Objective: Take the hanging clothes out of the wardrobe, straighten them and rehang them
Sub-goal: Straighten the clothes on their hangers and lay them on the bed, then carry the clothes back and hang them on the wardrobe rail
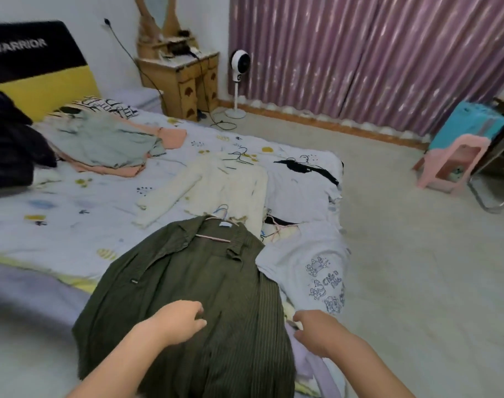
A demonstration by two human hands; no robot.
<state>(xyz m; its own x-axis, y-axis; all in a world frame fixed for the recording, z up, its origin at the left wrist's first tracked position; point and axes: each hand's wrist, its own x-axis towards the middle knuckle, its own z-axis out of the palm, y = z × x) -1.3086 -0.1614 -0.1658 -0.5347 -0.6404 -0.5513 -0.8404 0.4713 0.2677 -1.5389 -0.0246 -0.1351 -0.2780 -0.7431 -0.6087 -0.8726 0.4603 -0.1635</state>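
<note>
Left hand (181, 320) curled, pinching green shirt (187, 282) — right hand (314, 331) likewise at its edge — "WARRIOR" headboard (29, 50) behind.

An olive-green corduroy shirt (187, 297) lies flat on the bed (72, 214), a pink hanger (213, 238) in its collar. The left hand (179, 320) rests on the shirt front with curled fingers (197, 307). The right hand (316, 330) touches the shirt's right edge. A cream sweater (216, 188) lies beyond.
</note>
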